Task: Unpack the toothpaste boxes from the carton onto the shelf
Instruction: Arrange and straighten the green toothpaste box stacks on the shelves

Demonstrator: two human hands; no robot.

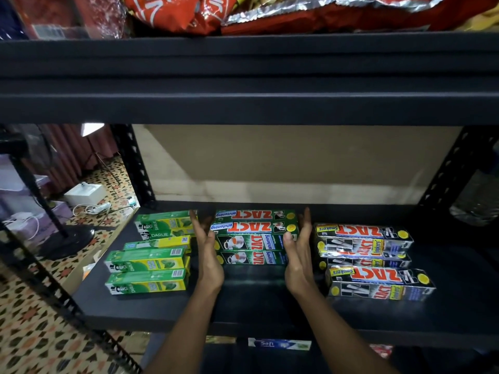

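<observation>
Several green cardboard toothpaste boxes [253,236] lie stacked at the middle of the black shelf [243,306], their long axis running left to right across me. My left hand [209,255] stands edge-on at their left ends and my right hand [297,257] at their right ends. Both are equally near, palms inward. My fingers [306,225] are straight and curl round nothing; I cannot tell whether the palms press. Squaring the stack would likely mean pushing inward along that axis. Yellow-green boxes [147,265] lie left, silver boxes [370,255] right.
</observation>
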